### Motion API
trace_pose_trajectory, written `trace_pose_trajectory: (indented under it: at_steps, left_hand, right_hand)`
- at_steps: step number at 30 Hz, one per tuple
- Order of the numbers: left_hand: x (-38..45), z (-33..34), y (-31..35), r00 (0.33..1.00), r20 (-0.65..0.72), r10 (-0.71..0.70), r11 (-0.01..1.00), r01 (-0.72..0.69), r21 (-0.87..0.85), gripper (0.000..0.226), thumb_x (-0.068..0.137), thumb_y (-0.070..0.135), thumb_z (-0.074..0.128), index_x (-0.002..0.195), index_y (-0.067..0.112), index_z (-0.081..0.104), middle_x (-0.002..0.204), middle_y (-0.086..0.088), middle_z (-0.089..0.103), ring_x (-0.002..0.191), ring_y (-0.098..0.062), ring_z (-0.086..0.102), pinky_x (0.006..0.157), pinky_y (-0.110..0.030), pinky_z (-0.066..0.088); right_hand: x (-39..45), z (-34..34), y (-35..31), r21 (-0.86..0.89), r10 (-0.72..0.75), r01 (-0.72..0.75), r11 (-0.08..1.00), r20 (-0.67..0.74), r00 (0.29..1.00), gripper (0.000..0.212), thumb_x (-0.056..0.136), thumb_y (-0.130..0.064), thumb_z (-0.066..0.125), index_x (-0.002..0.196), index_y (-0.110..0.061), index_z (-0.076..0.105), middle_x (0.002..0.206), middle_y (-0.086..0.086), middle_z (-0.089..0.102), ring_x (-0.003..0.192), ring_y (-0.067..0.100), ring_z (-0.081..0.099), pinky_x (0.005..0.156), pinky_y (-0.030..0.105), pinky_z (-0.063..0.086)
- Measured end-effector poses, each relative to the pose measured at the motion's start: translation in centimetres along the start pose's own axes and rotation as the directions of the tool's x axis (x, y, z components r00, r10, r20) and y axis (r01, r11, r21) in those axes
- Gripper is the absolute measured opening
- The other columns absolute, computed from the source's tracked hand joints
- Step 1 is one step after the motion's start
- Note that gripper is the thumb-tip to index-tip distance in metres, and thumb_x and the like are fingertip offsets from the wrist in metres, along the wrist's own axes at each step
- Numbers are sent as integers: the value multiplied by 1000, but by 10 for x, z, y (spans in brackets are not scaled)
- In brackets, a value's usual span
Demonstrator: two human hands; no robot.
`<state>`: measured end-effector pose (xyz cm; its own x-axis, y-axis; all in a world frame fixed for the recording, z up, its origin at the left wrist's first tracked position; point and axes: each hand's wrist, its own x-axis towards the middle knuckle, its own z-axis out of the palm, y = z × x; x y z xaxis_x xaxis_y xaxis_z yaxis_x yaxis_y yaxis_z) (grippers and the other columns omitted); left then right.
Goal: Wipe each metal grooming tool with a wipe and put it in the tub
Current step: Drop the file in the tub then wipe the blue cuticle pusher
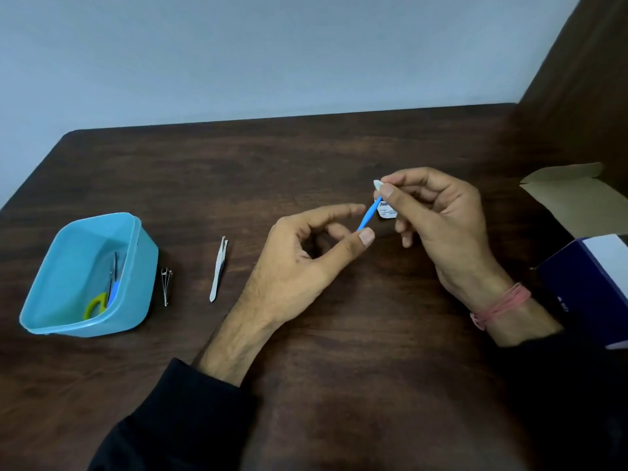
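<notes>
My left hand (306,263) pinches the lower end of a thin blue-handled tool (367,216) between thumb and finger, above the middle of the table. My right hand (438,219) pinches a small white wipe (385,209) round the tool's upper end, which the wipe hides. The light blue tub (136,266) stands at the left and holds small scissors with a yellow-green handle (97,305) and another blue-handled tool. Silver nail clippers (166,285) lie just right of the tub. Silver tweezers (218,268) lie further right, left of my left hand.
An open cardboard box flap (574,195) and a dark blue and white box (594,283) stand at the right edge of the dark wooden table (339,351). A pale wall runs behind the table's far edge.
</notes>
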<state>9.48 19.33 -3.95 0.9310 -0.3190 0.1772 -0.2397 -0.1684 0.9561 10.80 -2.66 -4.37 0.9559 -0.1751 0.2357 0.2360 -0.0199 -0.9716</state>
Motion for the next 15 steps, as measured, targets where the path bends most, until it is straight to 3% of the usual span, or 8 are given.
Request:
trace_pose_trajectory:
  at_steps: [3,5,8,12,15]
  left_hand:
    - [-2,-5,2,991,91,102,995,-99,-30,63,91,4,89,148,23,69,113,0,83,84,-13,54,61,-39,53]
    - [-2,-4,1,985,112,134,991,-134,-4,68,88,-5,89,148,20,69,116,0,82,91,-10,58,64,-48,57]
    - [1,1,-2,985,33,167,985,-168,45,41,96,5,84,135,16,79,113,6,85,96,-12,76,81,-50,64]
    - [4,0,-2,976,-147,160,987,-155,48,20,104,17,79,122,22,85,105,3,85,79,-28,76,52,-42,57]
    - [7,-3,-5,966,-191,176,982,-158,108,18,103,23,79,119,23,86,109,-4,76,83,-30,70,51,-41,56]
  right_hand:
    - [0,0,-3,83,51,-53,995,22,998,12,97,-17,82,105,-8,81,95,25,78,50,8,49,42,22,41]
    - [-1,0,-4,116,66,-76,990,88,994,23,92,-24,81,107,-7,81,92,27,75,50,8,48,43,22,40]
    - [-4,0,-4,70,55,-72,995,222,973,26,93,-26,77,111,-6,77,86,7,78,54,12,54,45,23,43]
    - [-7,2,-3,-37,33,-23,999,295,955,12,101,-13,74,111,-7,73,91,8,82,53,16,60,46,23,46]
    - [-8,2,-2,-138,19,32,990,355,935,11,102,-9,77,112,-4,76,93,9,83,59,16,64,52,24,51]
